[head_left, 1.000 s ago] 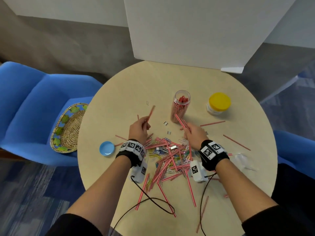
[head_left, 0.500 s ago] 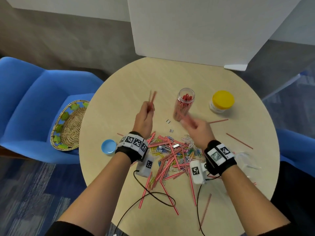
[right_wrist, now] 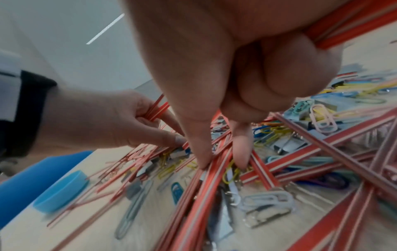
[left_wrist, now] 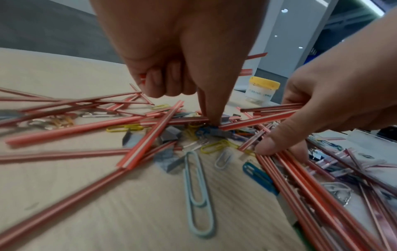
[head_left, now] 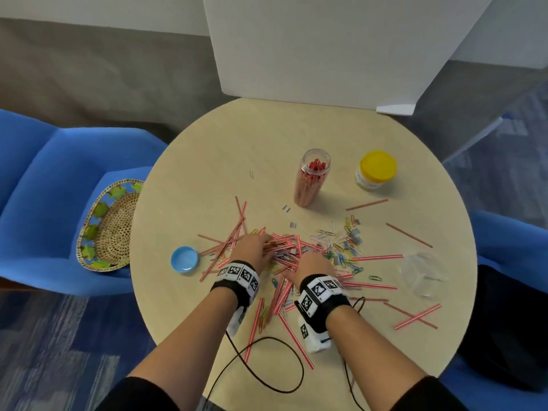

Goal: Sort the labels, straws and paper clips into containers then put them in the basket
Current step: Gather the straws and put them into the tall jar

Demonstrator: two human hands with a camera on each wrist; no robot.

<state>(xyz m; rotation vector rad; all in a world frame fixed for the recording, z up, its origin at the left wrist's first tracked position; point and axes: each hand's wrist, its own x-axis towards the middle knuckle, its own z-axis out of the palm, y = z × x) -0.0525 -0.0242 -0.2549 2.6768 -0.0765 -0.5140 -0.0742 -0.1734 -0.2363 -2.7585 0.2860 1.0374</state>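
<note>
Whereas half a second ago lifting clear of the table (head_left: 237, 137), raising a few straws (head_left: 375, 257) upright in the left hand (head_left: 252, 247) and sweeping the right hand (head_left: 312, 266) past the tall jar (head_left: 311, 179), now dropping both back into the mixed pile at centre frame. Curling the left hand's lower fingers round a few straws while poking its straight index finger into the heap. Gripping a bundle of straws in the right hand's curled fingers, pinching at more with thumb and fingertip. Meaning, probably: gathering another load, not finishing. Leaving plenty of straws strewn across the lower half of the frame, paper clips (head_left: 347, 241) tangling among them right of centre, small grey labels (head_left: 286, 207) lying loose just above the pile. Keeping the tall jar part-filled with straws, upper centre, beside the yellow-lidded tub (head_left: 376, 170). Waiting untouched: blue lid (head_left: 184, 259) at left, clear tub (head_left: 424, 274) at right, basket (head_left: 109, 226) off the table on the blue chair (head_left: 44, 188) at far left, holding nothing yet.
</note>
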